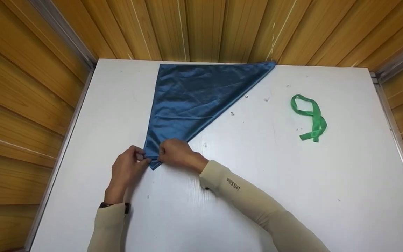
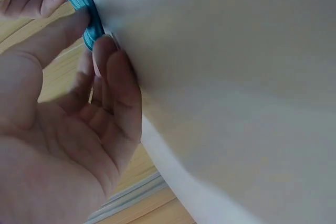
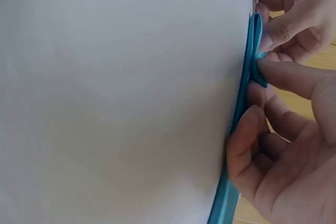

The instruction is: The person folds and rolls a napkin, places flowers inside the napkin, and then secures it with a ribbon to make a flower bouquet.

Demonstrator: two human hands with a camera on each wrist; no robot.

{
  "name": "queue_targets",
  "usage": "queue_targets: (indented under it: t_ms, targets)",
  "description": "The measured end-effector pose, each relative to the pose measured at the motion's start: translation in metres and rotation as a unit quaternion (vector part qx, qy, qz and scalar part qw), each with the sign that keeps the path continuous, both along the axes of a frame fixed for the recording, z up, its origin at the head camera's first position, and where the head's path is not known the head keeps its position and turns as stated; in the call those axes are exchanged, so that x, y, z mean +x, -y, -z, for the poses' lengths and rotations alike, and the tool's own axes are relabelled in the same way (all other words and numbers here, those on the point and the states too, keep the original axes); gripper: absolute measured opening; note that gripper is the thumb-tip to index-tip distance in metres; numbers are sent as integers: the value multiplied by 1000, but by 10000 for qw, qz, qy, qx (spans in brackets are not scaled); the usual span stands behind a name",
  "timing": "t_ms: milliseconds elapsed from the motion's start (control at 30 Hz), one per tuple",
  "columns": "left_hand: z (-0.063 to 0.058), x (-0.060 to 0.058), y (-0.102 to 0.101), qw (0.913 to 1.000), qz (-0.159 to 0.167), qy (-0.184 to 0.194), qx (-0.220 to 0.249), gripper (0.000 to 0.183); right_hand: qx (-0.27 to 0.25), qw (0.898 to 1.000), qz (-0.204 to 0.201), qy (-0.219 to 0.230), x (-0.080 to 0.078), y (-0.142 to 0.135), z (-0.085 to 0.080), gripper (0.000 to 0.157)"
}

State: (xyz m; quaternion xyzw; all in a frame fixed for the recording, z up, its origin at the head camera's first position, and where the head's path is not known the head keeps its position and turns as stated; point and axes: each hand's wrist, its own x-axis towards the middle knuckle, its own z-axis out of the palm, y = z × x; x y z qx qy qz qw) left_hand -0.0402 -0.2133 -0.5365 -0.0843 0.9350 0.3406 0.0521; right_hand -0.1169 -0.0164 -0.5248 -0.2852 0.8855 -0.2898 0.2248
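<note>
Blue satin cloth (image 1: 191, 94) folded into a triangle lies flat on the white surface (image 1: 257, 182), wide edge at the far side, one point toward the person. Both hands meet at that near point: left hand (image 1: 127, 168) pinches the tip from the left, right hand (image 1: 176, 152) pinches it from the right, fingertips nearly touching each other. Left wrist view shows the thumb and fingers curled on the cloth's edge (image 2: 86, 17); right wrist view shows the cloth's folded edge (image 3: 247, 103) gripped between thumb and fingers. Green ribbon (image 1: 310, 117) lies loosely looped on the surface, well apart to the right. Wooden panel walls (image 1: 30, 87) surround the surface.
</note>
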Motion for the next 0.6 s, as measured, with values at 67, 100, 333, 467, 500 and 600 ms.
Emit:
queue_targets:
  t_ms: [67,100,333,467,500,600]
  targets:
    - [-2,1,-3,9995,-277,132,-55,34,67,9999,39,-92,1,1,0,11]
    - [-3,2,-4,9989,-422,195,-113,36,79,9998,68,-147,1,1,1,13]
    - [-6,7,-13,9945,-982,331,-163,27,-110,9989,90,-458,4,3,3,14]
    - [-4,7,-16,9956,-924,66,-170,23,-211,9977,-57,-637,7,3,4,7]
    - [-4,7,-17,9956,-922,33,-186,23,-238,9974,-94,-679,7,3,4,7]
    - [-3,7,-18,9954,-952,43,-129,21,-329,9964,-172,-761,9,2,4,9]
